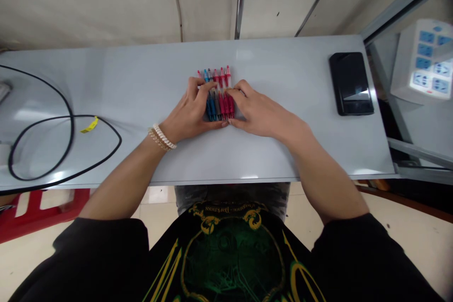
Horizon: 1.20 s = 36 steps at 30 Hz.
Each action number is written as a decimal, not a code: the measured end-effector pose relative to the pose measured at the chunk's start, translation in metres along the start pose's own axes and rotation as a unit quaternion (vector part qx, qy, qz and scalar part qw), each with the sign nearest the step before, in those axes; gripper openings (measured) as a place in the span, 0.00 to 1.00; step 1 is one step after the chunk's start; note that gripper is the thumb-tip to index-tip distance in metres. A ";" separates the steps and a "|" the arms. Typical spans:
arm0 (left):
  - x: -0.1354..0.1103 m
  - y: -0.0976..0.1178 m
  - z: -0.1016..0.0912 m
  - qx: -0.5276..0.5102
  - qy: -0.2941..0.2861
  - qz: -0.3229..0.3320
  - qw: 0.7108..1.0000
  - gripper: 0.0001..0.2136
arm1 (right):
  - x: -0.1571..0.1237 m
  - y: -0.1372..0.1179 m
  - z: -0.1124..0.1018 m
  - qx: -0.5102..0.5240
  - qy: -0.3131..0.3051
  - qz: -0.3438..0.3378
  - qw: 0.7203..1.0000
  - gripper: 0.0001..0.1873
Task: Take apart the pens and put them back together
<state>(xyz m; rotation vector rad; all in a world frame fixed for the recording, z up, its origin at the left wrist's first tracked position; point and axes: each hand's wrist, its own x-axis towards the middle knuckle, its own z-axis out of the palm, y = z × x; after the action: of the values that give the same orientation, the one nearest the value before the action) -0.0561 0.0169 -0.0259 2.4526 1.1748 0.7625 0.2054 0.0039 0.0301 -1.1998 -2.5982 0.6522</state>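
L hand (189, 111) & R hand (256, 111) clamp a tight row of pens (224, 106) btwn them, approx mid-worktop (283, 66). Pens lie side by side, red & blue mostly, long axes running near-far, far ends sticking out past the fingers. L fingers (203, 92) curl over the row's left part; R fingers (240, 87) press its right side. L hand covers more of it. Black phone (350, 84) sits well right; black cable (38, 127) loops far left.
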 end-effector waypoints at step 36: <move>0.001 0.003 -0.006 0.015 -0.030 0.007 0.999 0.50 | 0.002 -0.002 0.002 -0.015 -0.004 0.009 1.000 0.32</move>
<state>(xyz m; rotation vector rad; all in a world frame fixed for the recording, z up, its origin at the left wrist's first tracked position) -0.0573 0.0156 -0.0192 2.4925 1.1561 0.6763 0.2017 0.0034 0.0294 -1.2327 -2.6162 0.6261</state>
